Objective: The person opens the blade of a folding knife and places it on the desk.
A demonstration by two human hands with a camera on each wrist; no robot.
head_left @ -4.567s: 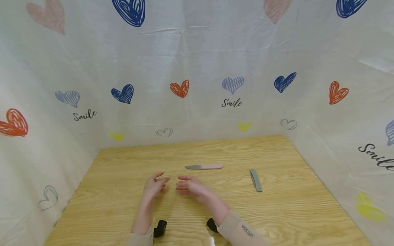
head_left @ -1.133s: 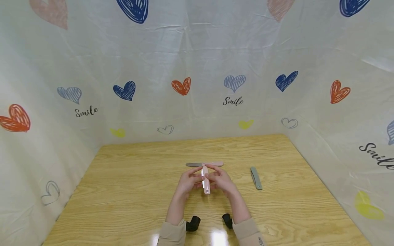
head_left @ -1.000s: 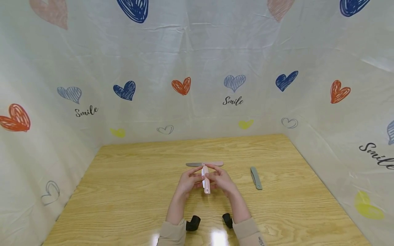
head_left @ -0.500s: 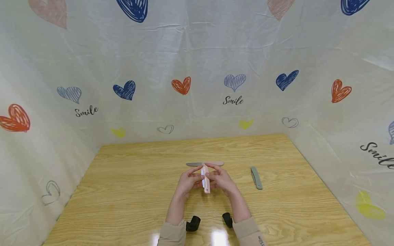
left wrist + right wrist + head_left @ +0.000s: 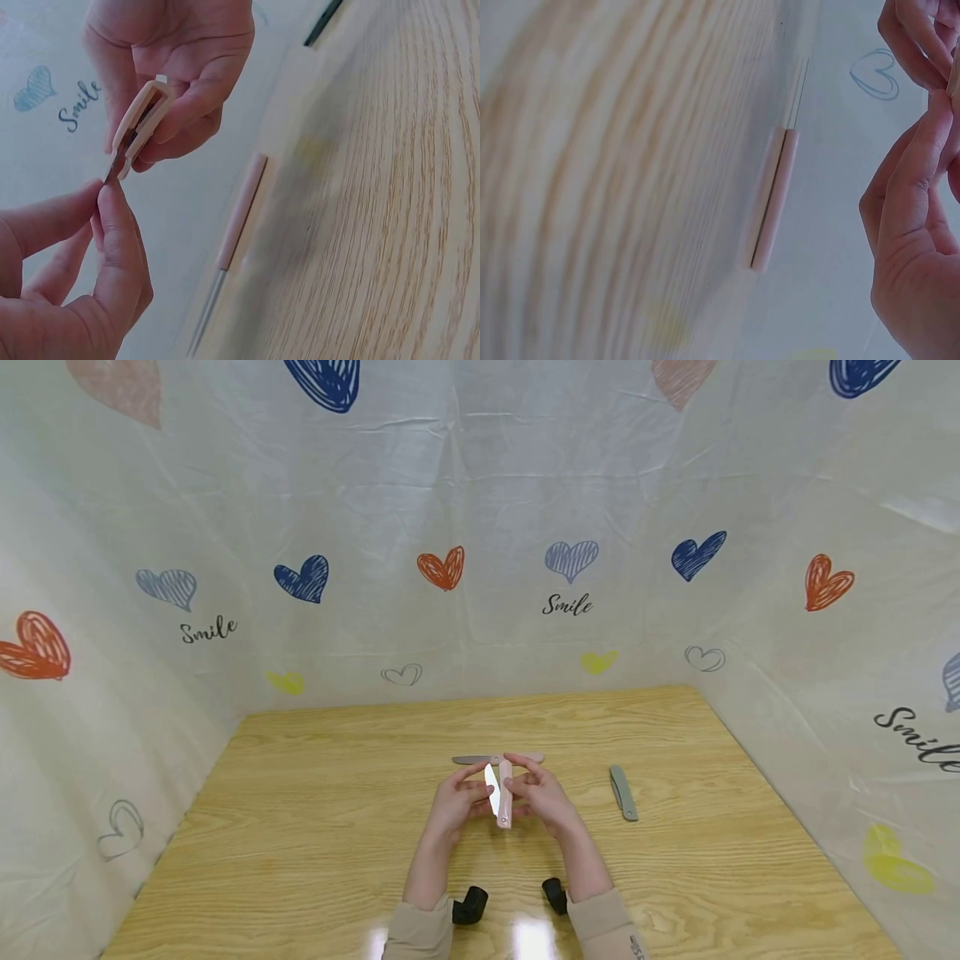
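Between my two hands, above the table, is a pink folding knife (image 5: 506, 797) with its blade swung partly out of the handle. My left hand (image 5: 454, 803) pinches the blade (image 5: 492, 789) between thumb and fingers. The pink handle (image 5: 144, 124) is gripped by my right hand (image 5: 546, 797), fingers behind and thumb in front. In the left wrist view, the blade shows in the handle's slot, with the left fingertips on it. A second pink knife (image 5: 474, 760), unfolded, lies on the table behind the hands, partly covered by them in the head view.
To the right lies a folded grey-green knife (image 5: 623, 792) on the wooden table (image 5: 315, 827). A white sheet (image 5: 495, 485) printed with hearts surrounds the table's back and sides. Black wrist-worn pieces (image 5: 470, 906) show at the sleeves.
Both hands came together and took up the folding knife. Over the last half second its blade swung out leftward from the handle, the left fingers moving slightly away from the right.
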